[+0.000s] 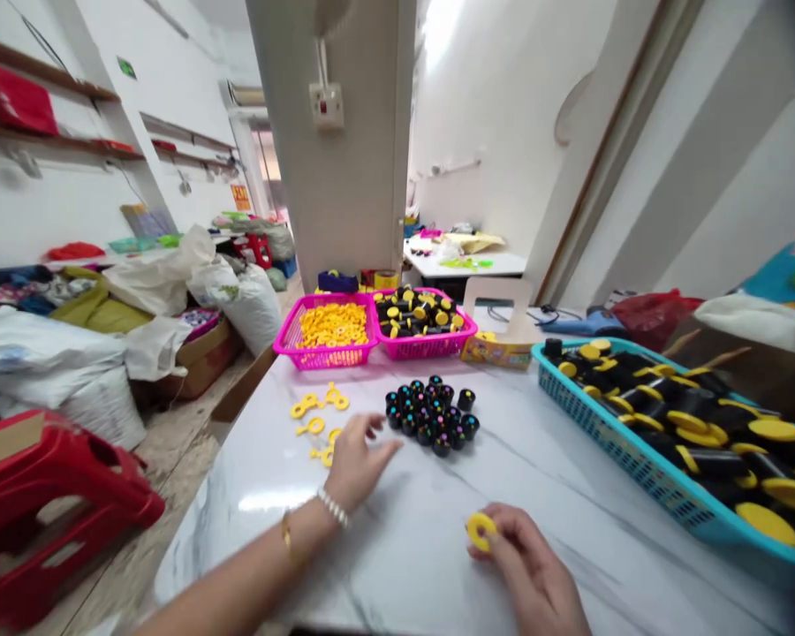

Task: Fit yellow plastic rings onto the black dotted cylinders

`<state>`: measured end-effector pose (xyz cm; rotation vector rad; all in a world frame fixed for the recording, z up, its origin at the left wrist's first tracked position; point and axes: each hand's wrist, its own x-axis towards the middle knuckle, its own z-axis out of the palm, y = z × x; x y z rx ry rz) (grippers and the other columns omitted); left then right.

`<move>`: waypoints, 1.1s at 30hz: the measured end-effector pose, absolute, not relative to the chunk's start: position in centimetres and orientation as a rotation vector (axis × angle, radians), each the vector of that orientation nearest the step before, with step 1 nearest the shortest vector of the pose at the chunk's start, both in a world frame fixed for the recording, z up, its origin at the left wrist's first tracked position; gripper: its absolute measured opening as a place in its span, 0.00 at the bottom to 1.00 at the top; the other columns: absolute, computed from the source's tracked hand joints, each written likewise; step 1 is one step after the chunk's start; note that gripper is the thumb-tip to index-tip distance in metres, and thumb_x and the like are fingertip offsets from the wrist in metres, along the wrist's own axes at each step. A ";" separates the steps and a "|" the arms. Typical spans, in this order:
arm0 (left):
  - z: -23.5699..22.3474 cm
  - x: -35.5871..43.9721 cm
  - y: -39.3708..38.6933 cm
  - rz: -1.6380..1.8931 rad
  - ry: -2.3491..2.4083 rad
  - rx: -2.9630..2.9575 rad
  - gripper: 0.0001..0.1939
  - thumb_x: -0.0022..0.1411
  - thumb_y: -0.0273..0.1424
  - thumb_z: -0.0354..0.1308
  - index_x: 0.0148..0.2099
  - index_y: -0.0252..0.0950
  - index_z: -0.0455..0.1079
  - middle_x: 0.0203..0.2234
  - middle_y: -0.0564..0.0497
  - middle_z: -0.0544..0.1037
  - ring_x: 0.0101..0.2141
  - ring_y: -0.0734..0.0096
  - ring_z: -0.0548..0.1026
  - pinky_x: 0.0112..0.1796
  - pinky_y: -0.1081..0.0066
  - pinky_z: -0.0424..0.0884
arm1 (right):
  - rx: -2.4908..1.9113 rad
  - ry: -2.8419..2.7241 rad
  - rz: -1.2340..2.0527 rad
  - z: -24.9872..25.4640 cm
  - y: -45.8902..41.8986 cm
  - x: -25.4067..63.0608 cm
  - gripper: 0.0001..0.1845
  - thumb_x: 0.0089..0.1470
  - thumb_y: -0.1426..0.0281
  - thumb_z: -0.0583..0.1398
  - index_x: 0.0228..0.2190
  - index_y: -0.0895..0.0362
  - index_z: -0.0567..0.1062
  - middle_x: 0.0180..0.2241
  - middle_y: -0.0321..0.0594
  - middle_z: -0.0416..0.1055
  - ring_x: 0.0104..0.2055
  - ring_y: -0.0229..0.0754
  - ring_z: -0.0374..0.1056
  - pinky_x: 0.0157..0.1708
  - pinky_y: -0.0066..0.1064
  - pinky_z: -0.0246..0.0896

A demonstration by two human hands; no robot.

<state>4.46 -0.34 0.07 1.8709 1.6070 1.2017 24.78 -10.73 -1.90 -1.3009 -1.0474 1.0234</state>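
My right hand [536,570] pinches a yellow ring-shaped plastic piece [481,532] above the near part of the table. My left hand [359,459] reaches out with fingers apart, just left of a cluster of small black cylinders [430,415] whose tops show coloured dots. I see nothing in its grip. Beyond and to the left of that hand, several loose yellow ring pieces [313,426] lie on the tabletop, one partly covered by the hand.
On the marbled white table [397,565], a pink basket of yellow pieces [324,358] stands beside a pink basket of black-and-yellow cylinders [427,346]. A long blue basket [609,442] of similar cylinders runs along the right. A red stool [59,521] stands at left.
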 end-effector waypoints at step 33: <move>-2.1 2.4 -5.8 0.795 1.367 2.091 0.07 0.56 0.36 0.62 0.37 0.40 0.76 0.30 0.51 0.71 0.34 0.69 0.69 0.38 0.71 0.65 | -1.332 -1.320 1.420 -0.4 -4.5 18.7 0.20 0.46 0.58 0.65 0.35 0.63 0.79 0.15 0.30 0.62 0.14 0.29 0.52 0.11 0.21 0.46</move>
